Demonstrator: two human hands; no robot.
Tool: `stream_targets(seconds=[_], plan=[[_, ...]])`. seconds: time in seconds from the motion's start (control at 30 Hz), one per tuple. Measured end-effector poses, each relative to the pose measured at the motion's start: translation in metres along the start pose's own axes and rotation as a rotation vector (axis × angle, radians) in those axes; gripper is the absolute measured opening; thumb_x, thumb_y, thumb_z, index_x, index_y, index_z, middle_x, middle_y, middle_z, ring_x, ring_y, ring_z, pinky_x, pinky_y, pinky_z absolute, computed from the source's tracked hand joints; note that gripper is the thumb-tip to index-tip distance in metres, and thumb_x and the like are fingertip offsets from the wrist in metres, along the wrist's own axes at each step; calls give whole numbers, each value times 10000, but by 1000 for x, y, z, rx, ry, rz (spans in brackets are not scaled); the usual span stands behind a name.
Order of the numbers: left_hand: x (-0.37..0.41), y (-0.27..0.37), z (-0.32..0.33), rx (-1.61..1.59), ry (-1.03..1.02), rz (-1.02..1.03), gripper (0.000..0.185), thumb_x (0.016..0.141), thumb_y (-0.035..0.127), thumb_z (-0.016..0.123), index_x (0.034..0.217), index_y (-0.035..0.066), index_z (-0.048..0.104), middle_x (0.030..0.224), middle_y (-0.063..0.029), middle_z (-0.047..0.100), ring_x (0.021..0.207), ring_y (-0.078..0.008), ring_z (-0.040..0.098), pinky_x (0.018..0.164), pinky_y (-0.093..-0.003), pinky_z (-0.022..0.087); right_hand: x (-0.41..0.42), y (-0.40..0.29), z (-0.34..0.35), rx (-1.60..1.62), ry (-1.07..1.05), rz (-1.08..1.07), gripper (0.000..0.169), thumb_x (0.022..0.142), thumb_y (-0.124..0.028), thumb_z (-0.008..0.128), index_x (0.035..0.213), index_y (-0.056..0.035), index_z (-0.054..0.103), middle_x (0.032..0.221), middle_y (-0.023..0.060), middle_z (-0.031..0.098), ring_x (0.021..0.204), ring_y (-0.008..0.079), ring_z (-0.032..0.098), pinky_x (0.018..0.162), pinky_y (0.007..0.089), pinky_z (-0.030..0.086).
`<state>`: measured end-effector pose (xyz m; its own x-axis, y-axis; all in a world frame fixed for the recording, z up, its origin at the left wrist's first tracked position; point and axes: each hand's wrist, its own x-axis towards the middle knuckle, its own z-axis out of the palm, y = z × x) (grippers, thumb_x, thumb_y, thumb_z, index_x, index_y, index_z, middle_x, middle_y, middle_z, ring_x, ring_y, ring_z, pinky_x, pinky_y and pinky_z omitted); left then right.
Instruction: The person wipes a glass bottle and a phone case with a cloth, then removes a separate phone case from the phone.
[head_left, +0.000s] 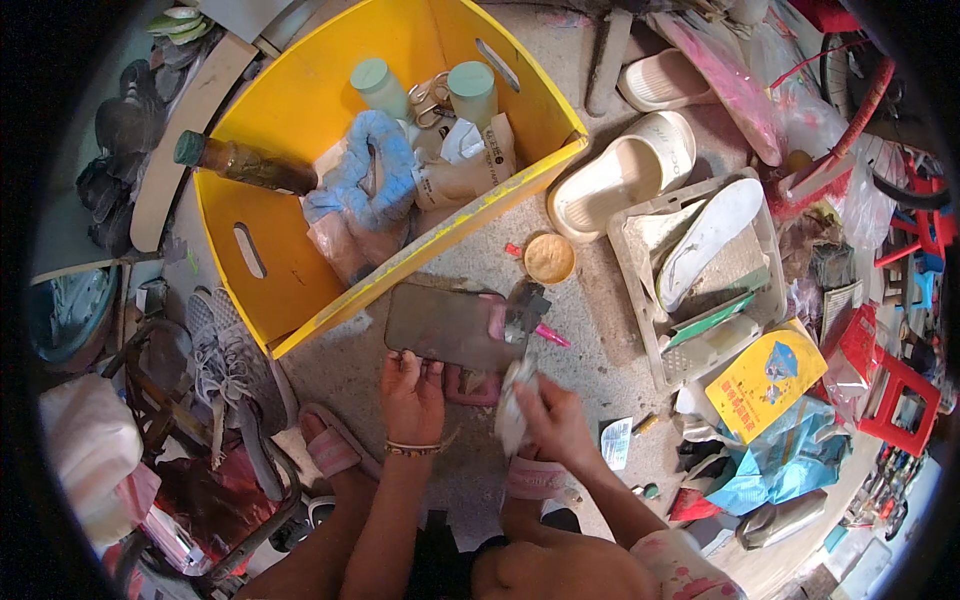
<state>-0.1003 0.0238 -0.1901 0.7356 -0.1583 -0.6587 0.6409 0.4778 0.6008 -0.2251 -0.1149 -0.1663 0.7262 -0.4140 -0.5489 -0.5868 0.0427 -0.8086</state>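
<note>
My left hand grips the lower edge of a dark grey rectangular panel. A pink part shows near the panel's right end. Crumpled white cloth or tissue is in my right hand, blurred, just below the panel's right corner. Under the panel, a pink plastic piece partly shows; the rest is hidden. Beside the panel's right end are a black object and a bright pink stick-like piece.
A yellow bin ahead holds a blue fluffy headband, a bottle and green-lidded jars. To the right are a round tan container, white slides and a beige basket. Grey sneakers lie left.
</note>
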Motion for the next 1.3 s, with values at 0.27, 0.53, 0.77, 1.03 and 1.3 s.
stream_targets(seconds=[0.27,0.53,0.77,1.03,1.3], plan=[[-4,-8,13,-15,-13,3,12,911,89,496,916,98,490,837,-1,501,763,-96,503,758,-275,468,21,-17,-39,254,143,42,303,923,-272,505,924,13,609,605,37,542,589,65,447,516,264,397],[0,-6,-6,-44,61,65,64,918,113,490,963,68,500,910,-28,542,831,-140,541,769,-285,478,-14,8,7,41,-2,-7,293,919,-269,515,902,12,595,629,-27,519,601,45,434,507,226,372],[-13,-19,-4,63,-31,52,126,908,95,499,1031,70,507,1000,-30,561,892,-142,545,791,-305,479,20,-17,1,533,139,130,322,939,-273,484,825,5,600,658,-50,538,606,23,412,507,210,347],[-36,-22,23,-264,-142,-63,194,909,177,489,1057,59,533,1011,-59,604,938,-193,577,786,-353,486,34,-17,1,1058,376,174,111,858,-135,545,822,-54,611,755,12,609,626,95,562,584,243,457],[-22,-9,21,-53,-247,-188,261,902,191,494,1121,49,504,1098,-97,588,964,-232,586,796,-364,495,46,-12,-25,926,302,34,122,874,-126,531,864,-34,610,740,-18,597,606,51,523,546,212,413]])
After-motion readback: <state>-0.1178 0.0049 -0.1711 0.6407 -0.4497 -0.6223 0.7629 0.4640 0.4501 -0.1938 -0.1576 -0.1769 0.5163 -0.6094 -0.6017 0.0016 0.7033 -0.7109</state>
